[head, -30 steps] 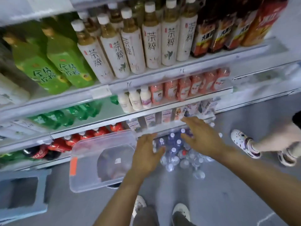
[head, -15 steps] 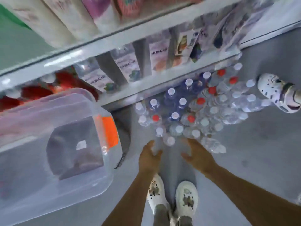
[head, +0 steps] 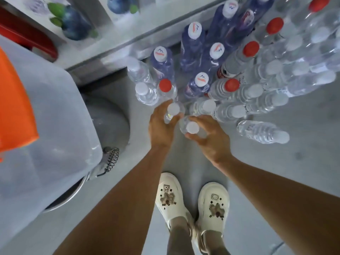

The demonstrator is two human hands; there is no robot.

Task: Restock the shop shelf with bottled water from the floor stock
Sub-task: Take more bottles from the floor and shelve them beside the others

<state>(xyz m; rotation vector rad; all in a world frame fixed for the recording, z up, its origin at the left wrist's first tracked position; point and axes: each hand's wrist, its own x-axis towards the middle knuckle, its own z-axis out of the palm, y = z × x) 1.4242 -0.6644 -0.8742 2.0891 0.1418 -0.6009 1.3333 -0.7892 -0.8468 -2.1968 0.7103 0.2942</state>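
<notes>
A cluster of water bottles (head: 239,85) stands on the grey floor below the bottom shelf (head: 117,46), with white, red and blue-label caps. My left hand (head: 161,126) grips a clear white-capped bottle (head: 173,110) at the cluster's near edge. Beside it, my right hand (head: 207,138) curls its fingers round another clear white-capped bottle (head: 191,127). The two bottles nearly touch.
A clear plastic bin (head: 55,126) with an orange handle (head: 12,115) fills the left side, over a round metal base. One bottle (head: 263,132) lies on its side at the right. My white clogs (head: 191,201) stand just behind the hands.
The view has dropped from the shelves to the floor stock. Both hands have come down from the lower shelf and closed round two front bottles.
</notes>
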